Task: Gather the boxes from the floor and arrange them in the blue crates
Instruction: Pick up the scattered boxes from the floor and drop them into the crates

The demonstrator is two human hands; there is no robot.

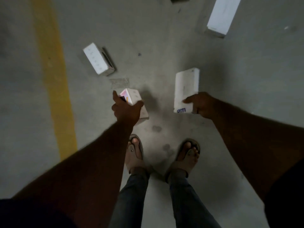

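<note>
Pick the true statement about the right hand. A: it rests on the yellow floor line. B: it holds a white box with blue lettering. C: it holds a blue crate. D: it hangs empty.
B: the right hand grips the white box with blue lettering at its near end; the left hand grips a pink-printed box.

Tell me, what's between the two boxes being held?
Head view: only bare, smudged concrete floor between the pink-printed box in the left hand and the blue-lettered white box in the right hand.
</note>
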